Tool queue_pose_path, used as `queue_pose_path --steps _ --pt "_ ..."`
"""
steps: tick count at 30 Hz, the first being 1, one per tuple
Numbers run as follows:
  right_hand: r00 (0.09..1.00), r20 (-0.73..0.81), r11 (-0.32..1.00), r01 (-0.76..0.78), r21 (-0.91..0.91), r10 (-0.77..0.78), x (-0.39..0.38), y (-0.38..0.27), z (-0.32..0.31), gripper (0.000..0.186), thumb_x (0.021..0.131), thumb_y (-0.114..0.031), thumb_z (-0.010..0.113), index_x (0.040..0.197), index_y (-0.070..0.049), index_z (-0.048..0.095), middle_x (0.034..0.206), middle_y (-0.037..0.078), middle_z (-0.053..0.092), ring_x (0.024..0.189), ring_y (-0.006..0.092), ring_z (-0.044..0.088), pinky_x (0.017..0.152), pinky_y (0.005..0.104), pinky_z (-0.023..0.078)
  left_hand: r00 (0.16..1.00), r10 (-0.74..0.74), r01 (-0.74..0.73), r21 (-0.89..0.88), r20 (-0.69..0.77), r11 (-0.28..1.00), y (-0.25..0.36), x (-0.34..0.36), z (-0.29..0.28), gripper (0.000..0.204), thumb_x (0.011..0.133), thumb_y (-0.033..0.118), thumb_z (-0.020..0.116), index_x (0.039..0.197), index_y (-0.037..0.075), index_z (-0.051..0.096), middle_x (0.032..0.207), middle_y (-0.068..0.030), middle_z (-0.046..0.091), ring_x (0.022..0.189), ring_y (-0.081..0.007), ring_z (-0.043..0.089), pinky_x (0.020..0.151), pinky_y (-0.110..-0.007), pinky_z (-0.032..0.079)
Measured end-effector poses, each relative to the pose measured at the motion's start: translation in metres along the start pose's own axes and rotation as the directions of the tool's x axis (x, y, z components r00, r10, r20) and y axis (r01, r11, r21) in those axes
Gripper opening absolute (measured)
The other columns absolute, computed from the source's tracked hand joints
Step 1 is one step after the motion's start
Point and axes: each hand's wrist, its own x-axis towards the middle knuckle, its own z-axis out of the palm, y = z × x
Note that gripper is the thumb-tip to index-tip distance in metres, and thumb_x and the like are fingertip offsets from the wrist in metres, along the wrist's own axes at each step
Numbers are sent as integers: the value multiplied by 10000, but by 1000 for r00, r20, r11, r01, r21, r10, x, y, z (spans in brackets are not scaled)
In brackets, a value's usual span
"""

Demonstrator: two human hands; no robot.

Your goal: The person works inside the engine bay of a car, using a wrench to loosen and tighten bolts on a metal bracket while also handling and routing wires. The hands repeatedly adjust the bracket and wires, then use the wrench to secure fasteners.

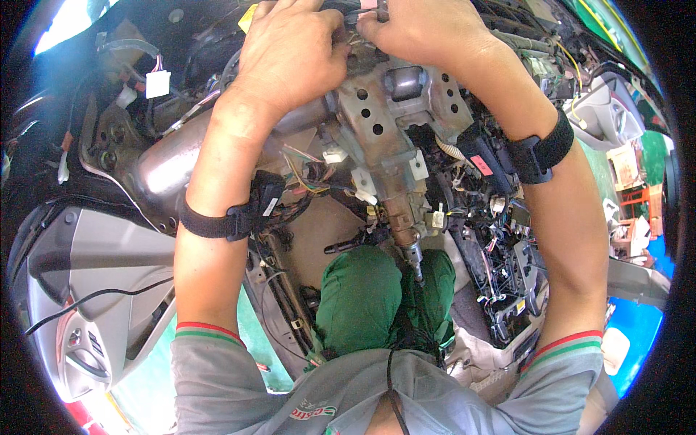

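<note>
Both of my arms reach up to the top edge of the view, over a stripped car dashboard. My left hand [293,61] has its fingers curled in beside a yellow tag, above the metal cross beam [170,159]; what they close on is hidden. My right hand [428,32] pinches with thumb and fingers near a dark cable and a small pink piece [369,4]; I cannot make out what is held. Below and between the hands is the steering column bracket [373,109], with round holes. Its shaft [406,232] points down toward my knees.
A white connector [157,84] hangs from wires at the upper left. Open door panels stand at left [109,275] and right [612,109]. Bundled wiring and a dark module [507,283] fill the centre right. A black cable [109,299] crosses the left door.
</note>
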Motion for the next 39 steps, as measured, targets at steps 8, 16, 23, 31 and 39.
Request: queue_pose_path --steps 8,16,23,31,39 --pt "996 -39 996 82 29 -81 -5 -1 1 309 880 -244 590 904 21 747 904 287 734 891 434 740 821 526 592 999 17 -17 -15 -29 1000 0 0 1 214 799 221 724 915 44 758 1394 -197 597 1304 -358 539 1070 -506 403" --pt "988 -8 987 156 40 -156 5 3 5 276 873 -229 579 895 -4 737 873 270 732 864 442 734 803 528 592 1000 14 -14 -13 -18 1000 -1 0 1 212 802 217 718 910 39 755 1386 -194 601 1299 -356 541 1060 -501 410" --pt "1000 -2 993 29 -118 -29 4 -1 4 230 831 -192 596 878 -27 750 871 265 733 874 423 738 805 519 594 1000 16 -16 10 -21 1000 -1 0 2 224 804 218 721 917 28 757 1381 -201 600 1307 -363 535 1072 -499 408" --pt "996 25 994 88 67 -89 0 2 -1 211 788 -154 628 858 -3 758 880 281 726 894 440 729 821 517 589 1000 8 -8 -12 -14 1000 0 0 0 210 810 212 717 907 29 753 1378 -204 600 1299 -368 537 1069 -497 411" --pt "981 -100 967 181 178 -165 11 9 10 193 752 -116 646 798 43 744 853 303 698 887 438 719 810 498 571 999 33 -33 -3 -43 999 -1 0 2 243 832 196 701 978 3 726 1383 -205 592 1298 -375 535 1062 -514 417"
